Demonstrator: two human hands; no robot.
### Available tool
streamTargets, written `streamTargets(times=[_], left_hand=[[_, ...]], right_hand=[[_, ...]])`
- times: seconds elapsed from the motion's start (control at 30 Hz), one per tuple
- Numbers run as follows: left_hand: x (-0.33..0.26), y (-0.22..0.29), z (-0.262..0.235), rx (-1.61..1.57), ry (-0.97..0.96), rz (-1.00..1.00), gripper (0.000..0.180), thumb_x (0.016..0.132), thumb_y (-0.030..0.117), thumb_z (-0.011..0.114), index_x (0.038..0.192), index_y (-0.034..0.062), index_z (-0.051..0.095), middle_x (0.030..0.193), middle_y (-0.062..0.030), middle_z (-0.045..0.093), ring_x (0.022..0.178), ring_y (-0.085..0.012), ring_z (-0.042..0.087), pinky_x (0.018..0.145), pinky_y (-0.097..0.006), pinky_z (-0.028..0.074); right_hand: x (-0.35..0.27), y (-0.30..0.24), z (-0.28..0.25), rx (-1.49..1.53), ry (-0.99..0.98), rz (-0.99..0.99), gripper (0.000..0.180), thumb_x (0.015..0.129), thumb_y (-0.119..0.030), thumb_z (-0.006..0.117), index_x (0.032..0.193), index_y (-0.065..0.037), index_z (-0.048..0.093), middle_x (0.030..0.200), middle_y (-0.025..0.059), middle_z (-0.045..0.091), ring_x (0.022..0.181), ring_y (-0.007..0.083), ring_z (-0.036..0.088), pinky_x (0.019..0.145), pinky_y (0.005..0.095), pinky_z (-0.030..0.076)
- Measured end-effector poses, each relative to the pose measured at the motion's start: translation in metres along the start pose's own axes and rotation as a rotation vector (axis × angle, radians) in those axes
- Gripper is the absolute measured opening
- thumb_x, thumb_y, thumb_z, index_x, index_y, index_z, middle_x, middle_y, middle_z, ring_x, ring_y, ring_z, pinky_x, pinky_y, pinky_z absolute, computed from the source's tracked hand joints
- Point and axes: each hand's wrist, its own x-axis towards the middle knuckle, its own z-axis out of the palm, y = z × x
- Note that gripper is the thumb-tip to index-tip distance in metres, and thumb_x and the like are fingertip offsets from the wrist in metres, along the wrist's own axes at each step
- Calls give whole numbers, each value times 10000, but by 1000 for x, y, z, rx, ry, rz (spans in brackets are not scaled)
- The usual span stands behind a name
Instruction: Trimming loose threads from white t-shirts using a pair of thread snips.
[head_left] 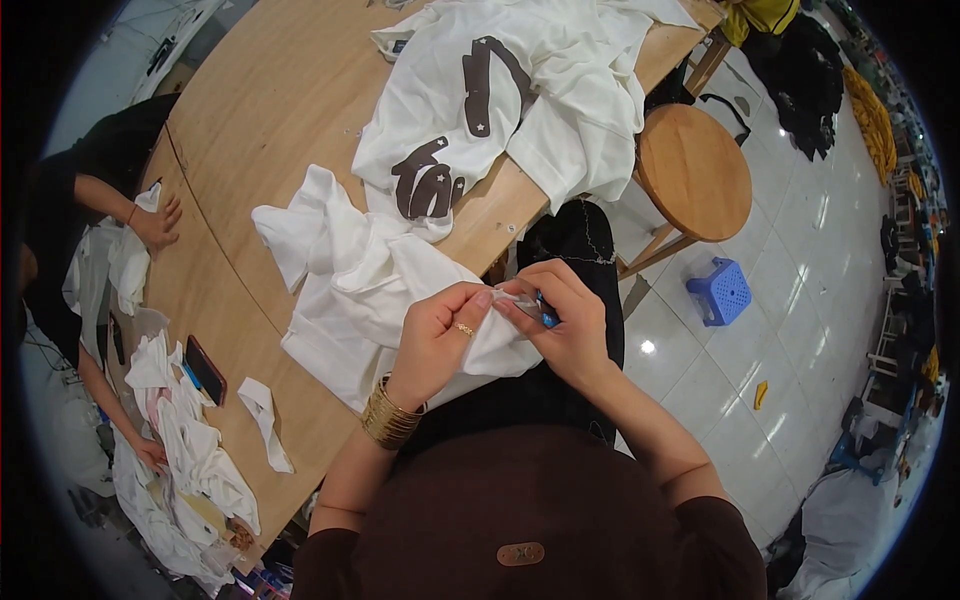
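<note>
A white garment lies bunched over the table edge and across my lap. My left hand pinches its edge between thumb and finger. Close beside it, my right hand pinches the same edge, fingertips nearly touching the left ones. A small blue tool is tucked in the right palm; its kind is mostly hidden by the fingers. Further off on the table lies another white garment with dark brown printed shapes.
The wooden table spreads to the left. There, a co-worker's hands rest near white cloth, a phone and a white strip. To the right stand a round wooden stool and a blue plastic stool on tiles.
</note>
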Motion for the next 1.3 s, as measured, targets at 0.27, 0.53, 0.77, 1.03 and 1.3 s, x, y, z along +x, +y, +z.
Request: streamTargets(times=[0.27,0.53,0.77,1.03,1.3], left_hand=[[0,5,0,7,16,0,219,927,157,514,934,-47,592,720,19,544,685,-24,445,620,-183,396],[-1,-9,-9,-84,47,-60,217,932,144,494,924,-49,592,755,37,561,709,-21,461,651,-188,405],[-5,-2,-5,-178,54,-108,213,926,156,513,946,-33,610,793,24,587,733,-18,484,661,-185,416],[0,10,13,-47,38,-72,163,891,108,567,945,-33,629,838,-3,631,754,-37,536,682,-185,440],[15,16,89,-102,-15,-181,175,891,145,574,925,-17,631,790,21,613,705,-10,508,629,-165,411]], right_hand=[[8,0,2,208,62,323,85,781,-66,655,787,-8,592,736,35,555,636,97,483,579,227,390],[12,6,-20,90,68,330,66,814,-59,630,851,-7,614,782,28,598,689,93,531,631,226,425],[2,3,8,104,38,209,88,785,-49,649,873,-35,652,781,-2,568,658,56,464,552,196,345],[-3,4,-11,186,-14,289,99,776,-66,669,867,-32,654,772,9,565,649,56,469,543,207,355],[-32,37,-54,144,368,279,106,778,-32,648,842,-3,568,758,67,528,595,163,485,532,252,391]])
